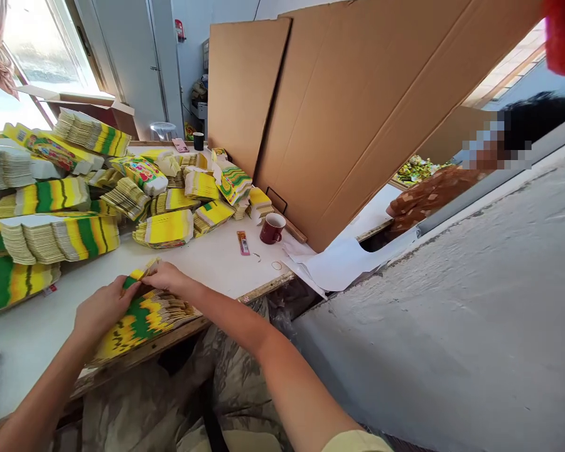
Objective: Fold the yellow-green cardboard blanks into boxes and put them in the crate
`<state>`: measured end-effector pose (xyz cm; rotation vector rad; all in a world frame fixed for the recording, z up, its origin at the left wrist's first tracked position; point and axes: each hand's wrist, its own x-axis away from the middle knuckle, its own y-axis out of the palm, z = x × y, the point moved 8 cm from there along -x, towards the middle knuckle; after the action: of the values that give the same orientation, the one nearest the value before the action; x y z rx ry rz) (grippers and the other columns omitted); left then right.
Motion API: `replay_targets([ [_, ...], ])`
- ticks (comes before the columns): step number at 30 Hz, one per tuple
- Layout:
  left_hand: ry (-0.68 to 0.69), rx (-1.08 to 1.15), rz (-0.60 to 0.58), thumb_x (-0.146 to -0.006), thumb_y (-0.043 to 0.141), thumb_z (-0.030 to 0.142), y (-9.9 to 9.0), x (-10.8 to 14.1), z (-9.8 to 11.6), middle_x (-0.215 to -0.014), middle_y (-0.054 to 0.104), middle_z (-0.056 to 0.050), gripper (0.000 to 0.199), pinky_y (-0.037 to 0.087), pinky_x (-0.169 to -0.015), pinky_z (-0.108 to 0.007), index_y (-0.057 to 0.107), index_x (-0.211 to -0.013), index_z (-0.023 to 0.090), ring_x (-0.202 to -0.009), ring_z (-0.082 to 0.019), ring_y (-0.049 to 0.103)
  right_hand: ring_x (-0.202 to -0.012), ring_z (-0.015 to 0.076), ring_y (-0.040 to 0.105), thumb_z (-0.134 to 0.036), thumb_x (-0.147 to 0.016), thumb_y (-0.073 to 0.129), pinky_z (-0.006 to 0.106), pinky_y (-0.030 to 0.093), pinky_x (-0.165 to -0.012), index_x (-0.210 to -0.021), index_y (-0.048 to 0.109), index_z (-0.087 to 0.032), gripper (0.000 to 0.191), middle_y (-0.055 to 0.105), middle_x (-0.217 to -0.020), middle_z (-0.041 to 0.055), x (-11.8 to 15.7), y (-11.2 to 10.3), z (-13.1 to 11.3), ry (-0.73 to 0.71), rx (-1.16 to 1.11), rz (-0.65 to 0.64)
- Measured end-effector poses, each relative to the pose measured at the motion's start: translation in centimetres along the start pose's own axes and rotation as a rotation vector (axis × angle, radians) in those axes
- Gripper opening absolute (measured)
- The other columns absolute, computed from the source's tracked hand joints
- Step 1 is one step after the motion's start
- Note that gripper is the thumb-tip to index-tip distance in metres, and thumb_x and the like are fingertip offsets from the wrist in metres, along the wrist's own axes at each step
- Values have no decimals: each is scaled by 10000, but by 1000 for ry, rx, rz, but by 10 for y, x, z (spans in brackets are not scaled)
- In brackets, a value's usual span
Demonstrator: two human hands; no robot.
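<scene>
My left hand and my right hand come together at the near edge of the table. Between them is a yellow and green printed paper bag, which both hands pinch by its ends. Just below lies a fanned row of the same bags, overlapping along the table edge. My fingers partly cover the bag, so its full shape is hidden.
Bundles of yellow and green bags are heaped across the table. A dark red mug and a small orange packet stand to the right. Cardboard sheets lean behind. Another person's sleeve shows beyond the wall.
</scene>
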<state>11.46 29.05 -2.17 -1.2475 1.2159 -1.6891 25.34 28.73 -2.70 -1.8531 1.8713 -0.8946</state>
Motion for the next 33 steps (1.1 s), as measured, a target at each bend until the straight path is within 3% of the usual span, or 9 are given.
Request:
replay_targets([
  [3,-2,22,26,-907,147,643,-3,5,3,-1052,704,-183,640,477,-749,-430,557,-1143,211,-1007,-386,659,-794,180,657,-348,-751,711,218,438,-636,-805,750,-205,158,753,-825,5,6,-6,3,-46,121,-55],
  [8,-66,34,46,-939,180,578,-9,10,7,-1129,705,-153,578,478,-799,-403,575,-1163,219,-1065,-350,652,-894,178,623,-126,-821,515,236,400,-702,-924,727,-159,238,739,-971,56,21,-19,5,-177,201,-78],
  [15,-61,30,40,-946,236,584,-7,11,8,-1135,717,-116,555,477,-780,-351,619,-1141,233,-1043,-307,661,-639,106,571,-130,-714,673,191,398,-621,-705,734,-177,78,650,-630,-64,41,-21,15,-382,200,-423],
  [17,-41,12,73,-953,238,581,-7,12,9,-1113,724,-112,550,475,-777,-340,625,-1131,234,-1026,-297,666,-649,107,569,-219,-787,660,196,408,-630,-774,745,-176,96,657,-670,-51,40,-26,18,-395,202,-381],
  [19,-22,-4,98,-959,238,575,-7,14,11,-1089,729,-108,543,472,-772,-335,627,-1122,234,-1010,-293,670,-737,121,593,-264,-888,571,210,425,-682,-964,736,-165,207,695,-829,-2,35,-31,19,-393,204,-253],
  [22,-7,-10,110,-968,233,565,-6,15,12,-1064,731,-102,532,469,-758,-328,622,-1116,233,-988,-288,673,-923,150,605,-210,-945,493,242,428,-801,-1195,654,-165,301,671,-1097,74,28,-34,18,-389,230,-50],
  [26,-9,-10,128,-974,236,556,-7,15,13,-1053,731,-102,524,465,-744,-321,620,-1107,226,-979,-285,675,-979,185,580,-199,-972,450,269,414,-815,-1120,687,-180,280,640,-1079,91,30,-27,18,-403,315,79],
  [33,-26,-2,127,-969,229,552,-6,14,11,-1073,729,-118,545,471,-785,-354,629,-1133,220,-1000,-308,671,-1055,204,512,-201,-983,427,291,384,-894,-958,694,-186,269,618,-1102,97,40,-22,14,-471,456,158],
])
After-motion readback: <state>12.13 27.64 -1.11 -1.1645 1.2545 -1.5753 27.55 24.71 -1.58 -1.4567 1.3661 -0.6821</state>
